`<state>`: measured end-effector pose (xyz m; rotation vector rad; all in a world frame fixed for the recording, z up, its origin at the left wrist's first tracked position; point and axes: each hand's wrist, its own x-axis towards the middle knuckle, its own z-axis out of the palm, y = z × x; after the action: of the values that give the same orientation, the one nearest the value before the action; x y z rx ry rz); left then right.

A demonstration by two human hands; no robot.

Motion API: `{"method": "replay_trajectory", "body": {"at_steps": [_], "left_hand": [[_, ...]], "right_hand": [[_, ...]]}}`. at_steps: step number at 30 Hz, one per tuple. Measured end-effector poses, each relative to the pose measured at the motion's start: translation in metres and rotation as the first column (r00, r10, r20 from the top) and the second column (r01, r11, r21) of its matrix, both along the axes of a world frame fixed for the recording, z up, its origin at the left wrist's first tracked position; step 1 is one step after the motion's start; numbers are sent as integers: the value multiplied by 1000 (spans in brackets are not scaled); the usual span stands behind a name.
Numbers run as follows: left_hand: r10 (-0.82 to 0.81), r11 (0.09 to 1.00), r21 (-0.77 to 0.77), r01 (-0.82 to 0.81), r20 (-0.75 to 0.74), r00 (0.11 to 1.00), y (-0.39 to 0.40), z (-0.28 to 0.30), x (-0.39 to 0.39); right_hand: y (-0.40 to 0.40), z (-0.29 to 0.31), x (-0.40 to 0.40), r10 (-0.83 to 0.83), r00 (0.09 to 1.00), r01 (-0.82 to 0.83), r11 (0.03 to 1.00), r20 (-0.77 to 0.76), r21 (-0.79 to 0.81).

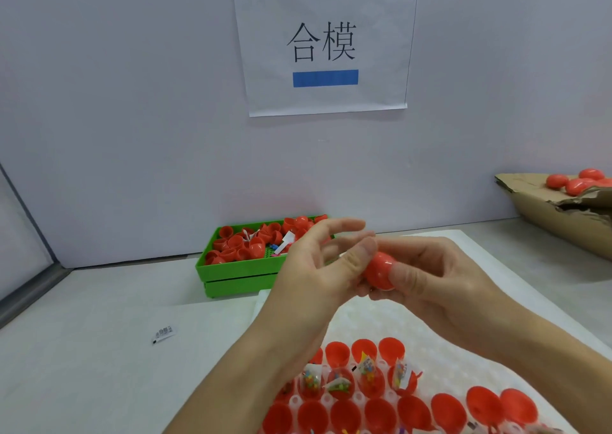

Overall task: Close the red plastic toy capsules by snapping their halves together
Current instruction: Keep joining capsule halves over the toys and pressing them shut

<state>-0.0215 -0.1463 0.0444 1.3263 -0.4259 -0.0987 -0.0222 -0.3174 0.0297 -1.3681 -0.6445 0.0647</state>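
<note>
Both hands (371,268) grip one capsule (381,271).

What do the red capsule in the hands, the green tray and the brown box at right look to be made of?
Red capsule: glossy smooth plastic, showing a bright highlight. Green tray: matte moulded plastic, judging by its even colour and crisp edges. Brown box: corrugated cardboard, dull with a torn, ragged edge.

Bright even light, soft shadows, slight motion blur, wide-angle edge distortion.
</note>
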Motion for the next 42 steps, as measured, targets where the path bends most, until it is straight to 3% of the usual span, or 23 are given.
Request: {"method": "replay_trajectory", "body": {"at_steps": [4,8,12,19,22,24,26,29,31,33,36,42], "left_hand": [[4,1000,-8,-5,-149,989,3,3,3],[-23,998,55,35,-207,978,4,3,3],[-69,997,13,73,-204,976,5,1,3],[-72,997,-34,67,-147,986,0,-2,3],[-28,1000,9,28,-53,998,-3,-3,2],[100,987,113,-116,136,986,-2,-6,2],[203,926,220,-306,392,897,3,-6,3],[88,875,329,-355,613,785,12,-2,5],[8,878,374,-298,611,792,13,1,5],[-26,898,375,-230,567,823,11,3,2],[-5,921,333,-202,528,849,8,4,-1],[56,915,298,-272,574,817,8,5,-4]], "right_hand": [[2,-1,-1,-268,934,303,945,236,-123],[0,-1,-1,-395,809,530,810,436,-250],[-1,0,0,-395,782,566,774,482,-283],[-4,1,1,-377,804,518,825,460,-227],[-2,1,-1,-408,790,535,824,457,-189],[-3,3,-2,-422,803,527,833,421,-169],[-5,5,-2,-419,844,486,862,334,-148],[-6,12,-3,-214,972,221,973,97,-69],[-4,14,-5,-18,997,21,999,-77,37],[-2,14,-6,92,985,-77,991,-145,108],[3,13,-8,140,974,-108,978,-180,178],[6,11,-9,139,964,-84,969,-229,234]]}}
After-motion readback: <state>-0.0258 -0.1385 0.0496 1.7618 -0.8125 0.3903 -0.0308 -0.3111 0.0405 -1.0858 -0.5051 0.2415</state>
